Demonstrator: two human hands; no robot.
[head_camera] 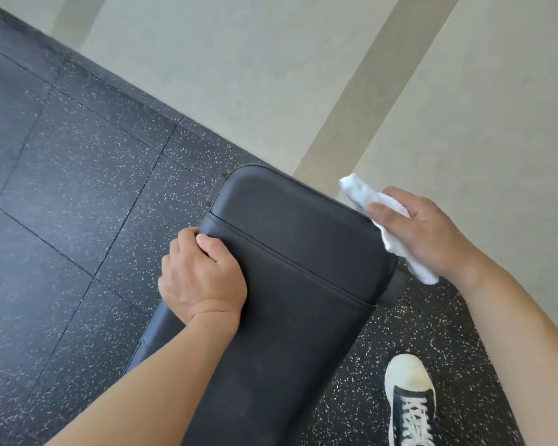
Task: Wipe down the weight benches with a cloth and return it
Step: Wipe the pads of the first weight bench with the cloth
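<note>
Wiping in progress. Right hand (432, 230) grips cloth (384, 217) against bench (290, 268) right edge; left hand (200, 278) clasps left edge. Cloth return outstanding.

Matt black stitched vinyl bench (290, 284), fluffy white cloth (368, 196), speckled rubber floor (78, 188).
</note>
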